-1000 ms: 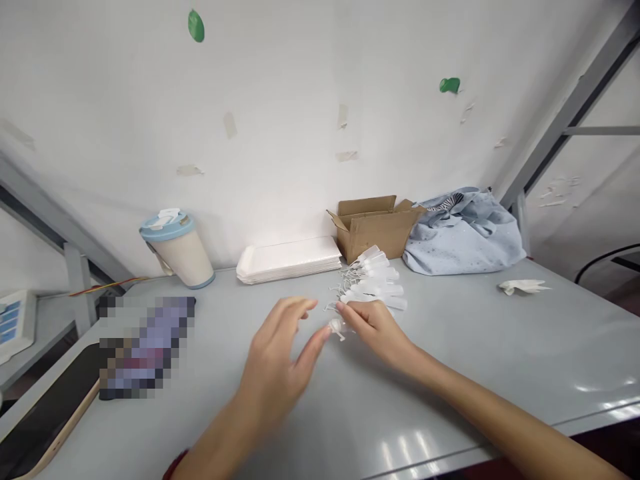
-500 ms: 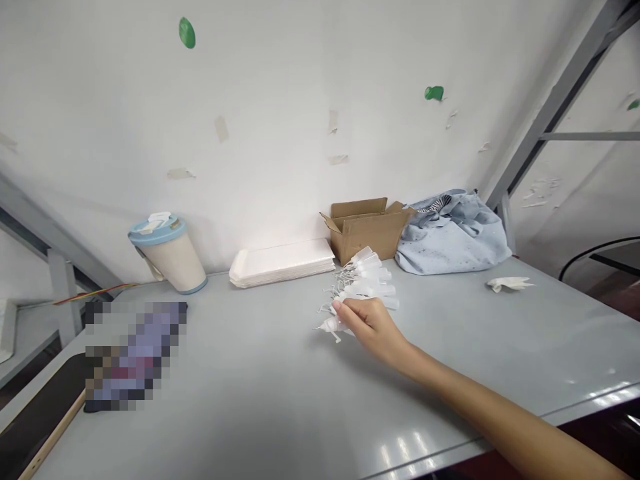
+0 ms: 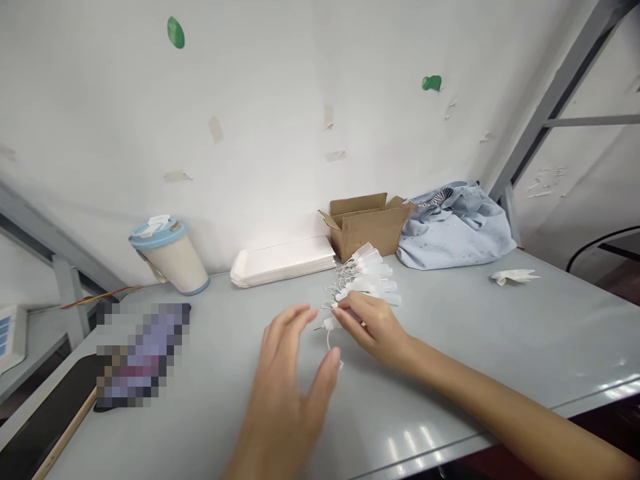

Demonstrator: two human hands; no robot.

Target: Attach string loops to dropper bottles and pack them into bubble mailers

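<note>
My right hand (image 3: 373,325) is closed around a small white needle-tip squeeze bottle (image 3: 329,324), its thin metal tip pointing left. A white tether hangs from the bottle, with a small cap at its lower end beside my left thumb. My left hand (image 3: 287,380), slightly blurred, is open to the left, fingers spread and thumb apart, holding nothing. Just behind my right hand lies a pile of similar translucent bottles (image 3: 375,270) with their tethers to the left. My fingers hide most of the held bottle's body.
Against the wall stand a blue-lidded cup (image 3: 177,260), a stack of white envelopes (image 3: 285,261), an open cardboard box (image 3: 373,233) and a light blue cloth bag (image 3: 455,233). A crumpled tissue (image 3: 515,276) lies right. A blurred-out purple item (image 3: 150,353) and a dark flat object (image 3: 50,413) lie left.
My left hand has come into view from below and moved up close to the bottle. My right hand still holds the bottle; its tether and cap now hang lower.
</note>
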